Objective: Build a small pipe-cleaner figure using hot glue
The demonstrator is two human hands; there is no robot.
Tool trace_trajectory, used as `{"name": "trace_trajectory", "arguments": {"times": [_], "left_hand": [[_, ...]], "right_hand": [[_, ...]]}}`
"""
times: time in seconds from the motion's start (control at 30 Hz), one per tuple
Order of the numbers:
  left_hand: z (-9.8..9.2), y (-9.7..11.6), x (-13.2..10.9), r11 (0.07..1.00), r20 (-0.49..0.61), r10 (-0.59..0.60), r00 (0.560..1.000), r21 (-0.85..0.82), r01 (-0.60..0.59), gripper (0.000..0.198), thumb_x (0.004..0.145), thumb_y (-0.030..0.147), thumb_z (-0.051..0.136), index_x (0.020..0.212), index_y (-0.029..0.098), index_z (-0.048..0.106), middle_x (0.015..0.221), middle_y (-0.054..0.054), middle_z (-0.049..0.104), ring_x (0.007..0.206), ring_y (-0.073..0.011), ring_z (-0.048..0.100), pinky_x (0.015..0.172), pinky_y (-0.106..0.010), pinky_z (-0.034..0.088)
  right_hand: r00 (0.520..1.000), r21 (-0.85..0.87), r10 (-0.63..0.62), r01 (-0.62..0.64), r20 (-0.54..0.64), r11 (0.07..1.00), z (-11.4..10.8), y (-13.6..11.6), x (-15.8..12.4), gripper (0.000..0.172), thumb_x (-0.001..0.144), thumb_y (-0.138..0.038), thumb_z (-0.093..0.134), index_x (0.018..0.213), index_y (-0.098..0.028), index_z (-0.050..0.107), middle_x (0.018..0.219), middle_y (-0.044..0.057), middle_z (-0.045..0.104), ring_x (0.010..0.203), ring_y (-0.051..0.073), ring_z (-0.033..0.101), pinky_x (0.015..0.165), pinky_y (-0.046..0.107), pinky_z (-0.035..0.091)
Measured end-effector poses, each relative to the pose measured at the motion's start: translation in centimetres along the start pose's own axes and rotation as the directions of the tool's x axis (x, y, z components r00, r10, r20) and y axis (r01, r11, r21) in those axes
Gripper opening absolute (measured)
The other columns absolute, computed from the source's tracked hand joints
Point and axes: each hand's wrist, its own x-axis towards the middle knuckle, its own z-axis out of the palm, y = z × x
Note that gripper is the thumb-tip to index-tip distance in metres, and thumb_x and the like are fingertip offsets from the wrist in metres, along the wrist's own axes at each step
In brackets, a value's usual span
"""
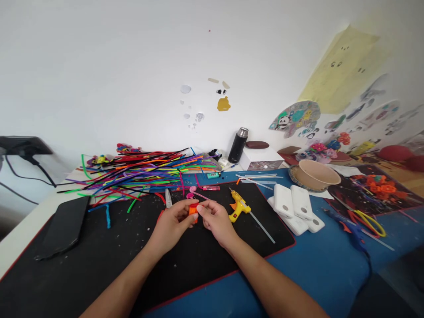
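Both hands meet over the black mat (99, 265) at the table's middle. My left hand (172, 223) and my right hand (215, 219) pinch a small orange pipe-cleaner piece (193, 210) between their fingertips. Just beyond the fingers lies a pink curled pipe cleaner (193, 191). A small pair of scissors (168, 198) rests to the left of it. A yellow glue gun (239, 206) lies right of my right hand, with a clear glue stick (262, 227) sticking out behind it.
A big heap of coloured pipe cleaners (142, 173) covers the back left. A dark phone (64, 227) lies on the mat's left. White power banks (294, 205), a beige bowl (314, 174), a black flask (237, 145), a white box (261, 159) and yellow-handled scissors (371, 221) stand to the right.
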Motion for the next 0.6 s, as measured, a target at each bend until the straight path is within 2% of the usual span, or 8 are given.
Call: {"name": "trace_trajectory", "arguments": {"times": [0.3, 0.6], "left_hand": [[-0.16, -0.39, 0.11, 0.993, -0.022, 0.055, 0.998, 0.102, -0.052, 0.035, 0.084, 0.038, 0.075, 0.116, 0.024, 0.074, 0.083, -0.003, 0.074, 0.072, -0.0193, 0.067, 0.067, -0.030, 0.054], [-0.15, -0.40, 0.31, 1.000, -0.050, 0.000, 0.999, 0.007, 0.001, 0.039, 0.081, 0.039, 0.077, 0.116, 0.023, 0.071, 0.081, -0.002, 0.074, 0.071, -0.0202, 0.068, 0.065, -0.030, 0.055]], "right_hand": [[0.999, -0.021, -0.014, 0.013, -0.049, 1.000, -0.23, 0.26, 0.04, 0.039, 0.079, -0.054, 0.080, 0.085, -0.018, 0.067, 0.051, -0.010, 0.042, 0.044, 0.007, 0.030, 0.043, 0.023, 0.022], [0.998, -0.058, -0.050, 0.047, -0.047, 0.997, 0.09, 0.21, -0.11, 0.034, 0.082, -0.051, 0.077, 0.080, -0.020, 0.066, 0.050, -0.010, 0.039, 0.044, 0.009, 0.031, 0.044, 0.024, 0.022]]}}
